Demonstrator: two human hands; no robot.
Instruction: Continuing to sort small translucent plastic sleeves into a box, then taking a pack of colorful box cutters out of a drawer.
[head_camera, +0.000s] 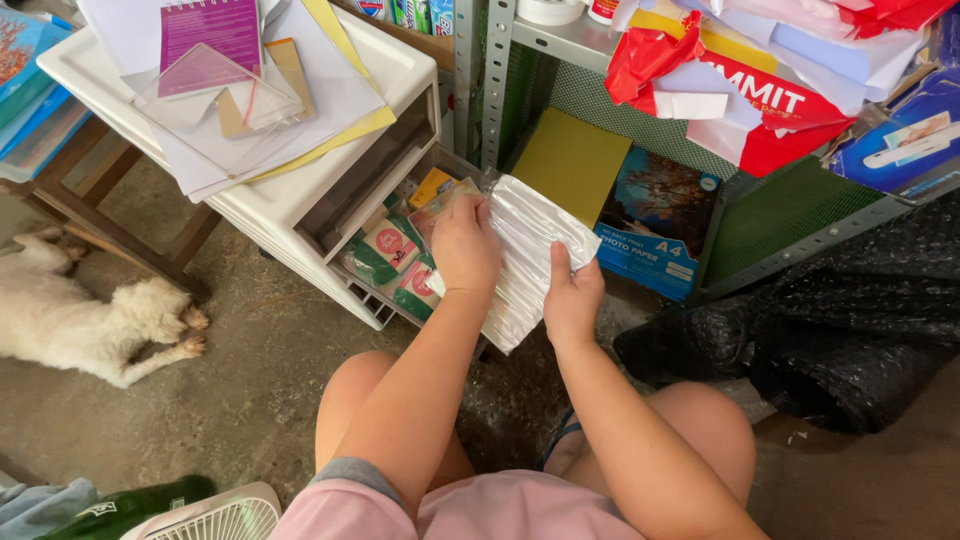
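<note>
A person crouches on the concrete floor, knees drawn up, both arms stretched forward. The left hand and the right hand hold a stack of clear plastic sleeves between them, in front of the knees and just above the floor. The left hand's fingers are curled together over the stack's upper left edge; the right hand's fingers are clamped on its lower right side, thumb pressed flat on top. Just to the left of the stack, a white plastic drawer cabinet has a drawer pulled open, filled with green and pink packets. Loose papers and a purple notebook lie on top of the cabinet. Behind the hands, a blue pack of photo paper and a yellow-green board lean under a metal shelf. A white dog lies on the floor at the left, and black bubble wrap is heaped at the right.
</note>
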